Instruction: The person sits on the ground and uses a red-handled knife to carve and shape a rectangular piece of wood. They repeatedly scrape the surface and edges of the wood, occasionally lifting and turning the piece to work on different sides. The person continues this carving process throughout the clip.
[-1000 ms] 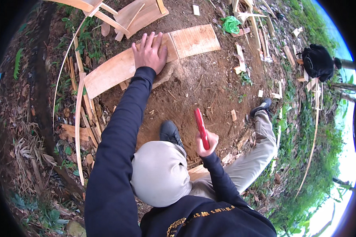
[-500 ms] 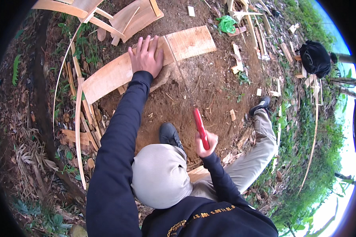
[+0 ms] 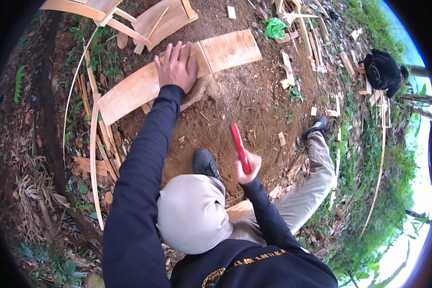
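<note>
A pale wooden board (image 3: pixel 129 95), bent by the lens, lies across a stump-like wooden support (image 3: pixel 195 97). My left hand (image 3: pixel 177 69) rests flat on the board with fingers spread, just left of a cut line running across it. In my closed right hand (image 3: pixel 250 169) is the red handle of a handsaw (image 3: pixel 237 139). Its thin blade stretches up to the near edge of the board at that line; the blade is blurred and hard to make out against the soil.
Offcuts and planks (image 3: pixel 317 45) lie scattered at the far right near a green plastic bag (image 3: pixel 274 29). Wooden pieces (image 3: pixel 165 24) stand at the far left. A long thin strip (image 3: pixel 94 163) lies left of my arm. A black bag-like object (image 3: pixel 382 72) sits at right.
My right hand and the saw have moved slightly forward and left, toward the board. My left hand stays pressed on the board, nearly unmoved.
</note>
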Motion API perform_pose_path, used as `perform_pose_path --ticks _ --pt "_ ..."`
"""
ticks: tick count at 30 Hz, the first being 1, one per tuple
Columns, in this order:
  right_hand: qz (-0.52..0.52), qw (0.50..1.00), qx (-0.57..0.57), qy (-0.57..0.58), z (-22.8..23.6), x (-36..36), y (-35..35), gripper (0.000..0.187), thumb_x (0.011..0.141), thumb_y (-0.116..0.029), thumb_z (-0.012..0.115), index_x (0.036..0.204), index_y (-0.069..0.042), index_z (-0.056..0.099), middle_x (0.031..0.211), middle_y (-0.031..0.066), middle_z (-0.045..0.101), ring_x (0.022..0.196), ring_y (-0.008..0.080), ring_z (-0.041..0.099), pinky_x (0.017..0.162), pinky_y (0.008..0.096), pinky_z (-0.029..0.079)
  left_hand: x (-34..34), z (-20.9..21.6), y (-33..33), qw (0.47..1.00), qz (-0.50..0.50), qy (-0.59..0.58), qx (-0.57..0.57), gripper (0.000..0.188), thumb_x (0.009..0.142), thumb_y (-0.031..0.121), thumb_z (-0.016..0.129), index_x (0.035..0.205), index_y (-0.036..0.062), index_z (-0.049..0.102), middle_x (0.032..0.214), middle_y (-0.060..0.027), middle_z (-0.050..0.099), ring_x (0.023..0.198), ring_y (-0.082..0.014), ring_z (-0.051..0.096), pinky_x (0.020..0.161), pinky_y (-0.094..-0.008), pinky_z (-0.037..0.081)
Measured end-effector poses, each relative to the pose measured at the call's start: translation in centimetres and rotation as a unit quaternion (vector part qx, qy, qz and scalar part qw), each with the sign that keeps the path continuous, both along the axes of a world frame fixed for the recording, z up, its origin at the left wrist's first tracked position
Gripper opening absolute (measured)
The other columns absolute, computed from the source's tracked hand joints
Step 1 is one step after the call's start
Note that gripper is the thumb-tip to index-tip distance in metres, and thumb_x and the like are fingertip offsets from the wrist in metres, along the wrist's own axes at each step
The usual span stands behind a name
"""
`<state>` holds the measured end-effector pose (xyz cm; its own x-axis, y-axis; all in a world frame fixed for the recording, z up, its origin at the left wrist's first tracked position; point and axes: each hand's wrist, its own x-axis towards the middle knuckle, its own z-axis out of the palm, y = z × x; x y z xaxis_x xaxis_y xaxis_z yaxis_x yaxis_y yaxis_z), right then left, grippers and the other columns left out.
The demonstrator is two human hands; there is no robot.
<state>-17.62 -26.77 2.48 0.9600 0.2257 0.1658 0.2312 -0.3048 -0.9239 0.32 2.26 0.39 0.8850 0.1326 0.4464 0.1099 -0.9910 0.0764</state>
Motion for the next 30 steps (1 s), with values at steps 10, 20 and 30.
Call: perform_pose_path --ticks 10,20,30 --pt "-0.007 1.0 0.0 -0.021 0.3 0.5 1.0 0.005 0.073 -0.004 0.059 0.075 -0.003 0.063 0.057 0.0094 0.056 0.048 0.0235 0.061 0.05 0.0321 0.048 0.0 0.0 0.2 1.0 0.003 0.003 0.002 0.051 0.098 0.041 0.052 0.146 0.023 0.05 0.147 -0.0085 0.051 0.14 -0.0305 0.041 0.11 -0.065 0.027" --pt "-0.009 1.0 0.014 -0.003 -0.2 1.5 1.7 0.004 0.078 -0.002 0.059 0.075 -0.001 0.062 0.056 0.0107 0.052 0.046 0.0224 0.058 0.048 0.0332 0.045 -0.2 0.3 0.0 1.0 0.003 0.011 -0.011 0.051 0.097 0.04 0.054 0.145 0.0215 0.052 0.147 -0.009 0.051 0.141 -0.0307 0.041 0.11 -0.0654 0.027" --pt "-0.016 0.999 0.023 -0.017 -0.8 2.7 2.2 0.004 0.077 -0.003 0.061 0.073 -0.003 0.061 0.058 0.0115 0.056 0.048 0.0233 0.059 0.049 0.0325 0.045 0.1 0.5 -0.3 1.0 -0.013 0.008 -0.023 0.053 0.098 0.041 0.049 0.145 0.0173 0.05 0.146 -0.0125 0.051 0.141 -0.0346 0.04 0.111 -0.0676 0.025"
